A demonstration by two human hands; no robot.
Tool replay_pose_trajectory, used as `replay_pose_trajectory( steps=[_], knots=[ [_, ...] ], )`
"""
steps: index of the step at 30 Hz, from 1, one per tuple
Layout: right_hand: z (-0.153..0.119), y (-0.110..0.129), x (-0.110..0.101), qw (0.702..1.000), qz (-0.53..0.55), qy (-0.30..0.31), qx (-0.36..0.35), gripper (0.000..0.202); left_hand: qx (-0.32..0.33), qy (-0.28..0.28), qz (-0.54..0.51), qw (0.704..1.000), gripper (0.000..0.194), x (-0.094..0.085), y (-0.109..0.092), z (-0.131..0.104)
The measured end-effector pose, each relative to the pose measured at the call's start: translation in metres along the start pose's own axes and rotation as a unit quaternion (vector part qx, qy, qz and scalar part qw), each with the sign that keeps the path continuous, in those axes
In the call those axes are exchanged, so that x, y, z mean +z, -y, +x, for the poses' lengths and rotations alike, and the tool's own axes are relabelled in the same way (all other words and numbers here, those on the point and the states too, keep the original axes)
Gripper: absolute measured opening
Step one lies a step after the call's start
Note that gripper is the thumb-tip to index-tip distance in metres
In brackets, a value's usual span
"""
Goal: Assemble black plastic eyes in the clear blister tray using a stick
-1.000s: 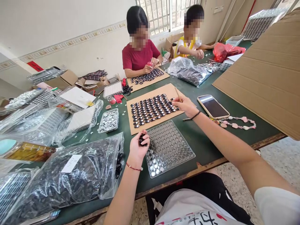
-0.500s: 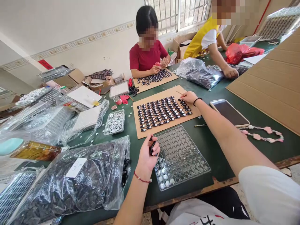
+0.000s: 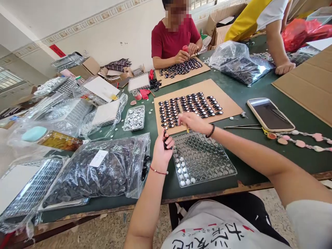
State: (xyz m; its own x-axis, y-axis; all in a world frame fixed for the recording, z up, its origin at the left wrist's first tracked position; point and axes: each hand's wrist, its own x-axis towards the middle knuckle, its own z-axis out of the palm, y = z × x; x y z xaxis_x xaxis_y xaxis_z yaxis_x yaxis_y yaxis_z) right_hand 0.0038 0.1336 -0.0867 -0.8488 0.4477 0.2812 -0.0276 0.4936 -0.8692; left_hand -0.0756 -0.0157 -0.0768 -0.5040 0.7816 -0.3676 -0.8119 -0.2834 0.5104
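Note:
My left hand (image 3: 163, 148) is curled around small black pieces (image 3: 167, 142) at the left edge of the clear tray. This clear tray (image 3: 207, 160) has round cells, with white discs (image 3: 183, 170) in its lower left part. My right hand (image 3: 193, 121) pinches a thin wooden stick (image 3: 180, 106) over the near edge of the cardboard sheet. On the cardboard sheet (image 3: 229, 105) lie rows of black pieces with white ovals (image 3: 192, 103); a gap runs between the main block and the right-hand columns.
Left of the sheet stands a tub of white discs (image 3: 134, 118). A bag of black pieces (image 3: 103, 176) and a bottle (image 3: 59, 140) lie left. A phone (image 3: 271, 116), tweezers (image 3: 242, 127) and beads (image 3: 301, 143) are right. Across the table a person in red (image 3: 160, 43) works; another leans in.
My right hand has moved left and nearer with the stick, from the sheet's right columns to its near edge. My left hand still holds black pieces. The camera view has shifted.

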Motion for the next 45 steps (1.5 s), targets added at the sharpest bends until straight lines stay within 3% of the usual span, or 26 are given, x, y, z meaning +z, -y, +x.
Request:
replay_pose_trajectory(
  steps=[4, 7, 13, 18, 23, 26, 31, 36, 40, 42, 45],
  knots=[
    [-0.025, 0.014, 0.025, 0.985, -0.127, 0.095, -0.065, 0.026, 0.05, -0.015, -0.001, 0.999, 0.017, -0.002, -0.008, 0.003],
    [-0.03, 0.008, 0.03, 0.979, -0.151, 0.092, -0.103, 0.021, 0.071, -0.024, 0.003, 0.997, 0.017, -0.005, -0.009, 0.005],
    [-0.028, -0.006, 0.041, 0.98, -0.141, 0.099, -0.102, 0.018, 0.086, -0.033, 0.035, 0.995, 0.017, -0.008, -0.005, 0.009],
    [-0.035, 0.0, 0.032, 0.988, -0.123, 0.039, -0.086, 0.014, 0.096, -0.034, 0.069, 0.992, 0.021, -0.007, -0.003, 0.01],
    [-0.044, 0.006, 0.01, 0.991, -0.117, -0.019, -0.061, 0.01, 0.098, 0.004, 0.167, 0.981, 0.03, -0.007, 0.005, 0.011],
    [-0.05, 0.005, 0.001, 0.993, -0.088, -0.057, -0.057, 0.011, 0.119, 0.013, 0.299, 0.947, 0.028, -0.008, 0.013, 0.012],
    [-0.063, 0.004, -0.007, 0.992, 0.012, -0.126, -0.029, 0.017, 0.182, 0.043, 0.537, 0.822, 0.035, -0.011, 0.029, 0.015],
    [-0.073, 0.008, -0.004, 0.989, 0.07, -0.133, -0.012, 0.021, 0.2, 0.075, 0.633, 0.745, 0.024, -0.015, 0.04, 0.017],
    [-0.074, 0.011, -0.006, 0.985, 0.098, -0.137, -0.023, 0.025, 0.177, 0.141, 0.708, 0.669, 0.019, -0.016, 0.041, 0.014],
    [-0.074, 0.012, -0.008, 0.987, 0.085, -0.136, -0.029, 0.027, 0.176, 0.138, 0.712, 0.666, 0.023, -0.016, 0.039, 0.013],
    [-0.075, 0.012, -0.008, 0.988, 0.01, -0.137, -0.064, 0.026, 0.191, 0.07, 0.666, 0.718, 0.029, -0.012, 0.032, 0.012]
  ],
)
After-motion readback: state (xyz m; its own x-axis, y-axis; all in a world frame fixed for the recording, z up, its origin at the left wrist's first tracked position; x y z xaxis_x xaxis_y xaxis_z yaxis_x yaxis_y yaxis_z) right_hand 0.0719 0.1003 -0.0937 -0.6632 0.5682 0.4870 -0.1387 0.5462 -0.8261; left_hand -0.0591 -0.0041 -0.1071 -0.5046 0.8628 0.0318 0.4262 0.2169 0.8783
